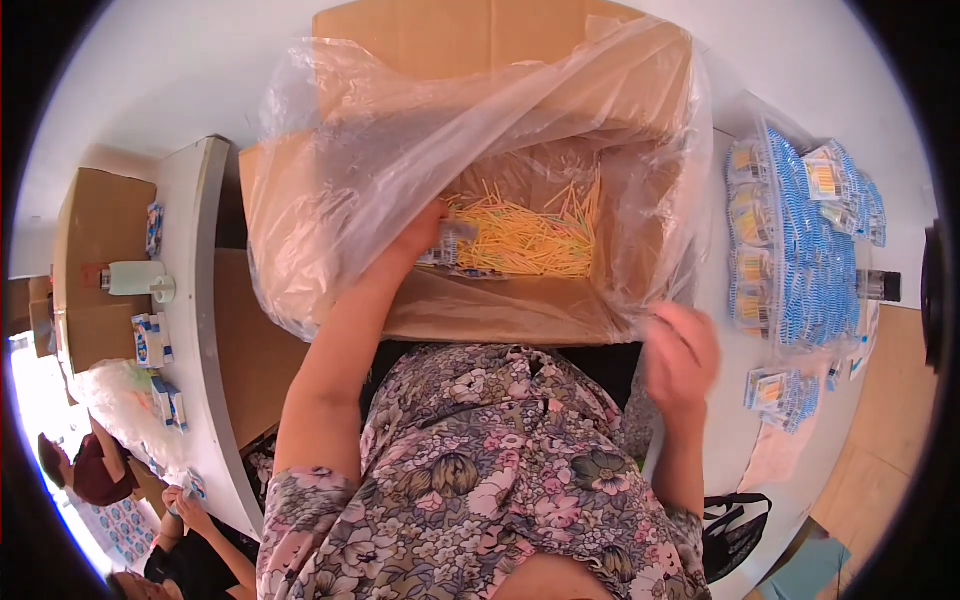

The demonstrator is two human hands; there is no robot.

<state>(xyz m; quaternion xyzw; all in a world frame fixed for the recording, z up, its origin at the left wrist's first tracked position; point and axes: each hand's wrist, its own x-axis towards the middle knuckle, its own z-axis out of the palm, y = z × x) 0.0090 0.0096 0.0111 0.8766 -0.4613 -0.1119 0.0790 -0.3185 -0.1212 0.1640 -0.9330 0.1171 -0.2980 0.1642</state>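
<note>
A large cardboard box (pixel 490 312), lined with a clear plastic bag (pixel 445 125), stands open in front of me. Inside lies a heap of thin sticks (pixel 525 240), mostly yellow with some pink and green. My left hand (pixel 428 228) reaches into the box beneath a fold of the liner, its fingers partly covered. A small blurred packet (pixel 461 229) is at its fingertips, seemingly gripped. More small packets (pixel 438 252) lie below it, beside the sticks. My right hand (pixel 683 352), smeared by motion, is at the box's near right corner by the liner's edge, fingers curled.
On the right table, blue-and-white packets fill a clear plastic bin (pixel 785 240); several loose packets (pixel 782 395) lie nearer. To the left, a table (pixel 185 300) carries a carton (pixel 90 240), a pale green bottle (pixel 140 278) and small boxes. Two people (pixel 185 530) sit beyond it.
</note>
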